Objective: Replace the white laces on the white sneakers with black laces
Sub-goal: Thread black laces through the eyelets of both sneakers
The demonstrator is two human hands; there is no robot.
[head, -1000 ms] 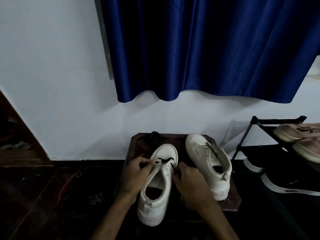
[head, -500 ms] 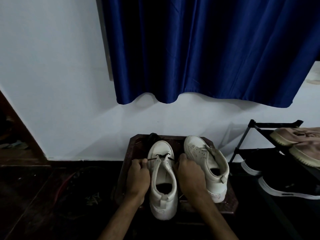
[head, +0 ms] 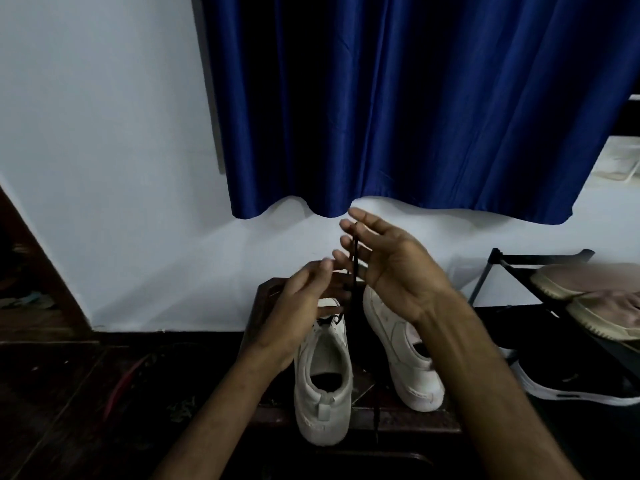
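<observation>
- Two white sneakers are sitting side by side on a small dark wooden stool point(head: 408, 419) against the pale wall point(head: 104, 168), heels toward the camera.
- The left sneaker point(head: 323, 386) is standing upright, nearer the viewer, with a short stretch of black lace point(head: 353, 271) crossing its front eyelets.
- The right sneaker point(head: 403, 351) is leaning slightly outward just beside the left sneaker; its eyelets are partly hidden behind the wrist, so its lacing cannot be told.
- The right hand point(head: 391, 268) is hovering above the shoes, palm turned leftward, fingers spread and loosely curled. The black lace is running up in front of its fingers, from the left sneaker's toe area to near the index finger; whether the fingers are actually pinching it cannot be told.
- The left hand point(head: 304, 306) is lifting over the toe of the left sneaker, fingers bent toward the lace and blurred; its hold on anything cannot be told.
- A dark strand is hanging over the stool's front edge, between the two shoes.
- A deep blue curtain point(head: 415, 105) is hanging above, its hem just over the raised fingers.
- At right, a black metal shoe rack point(head: 502, 261) is holding pinkish slip-on shoes point(head: 588, 289) on top and a dark shoe with a white sole point(head: 571, 382) below.
</observation>
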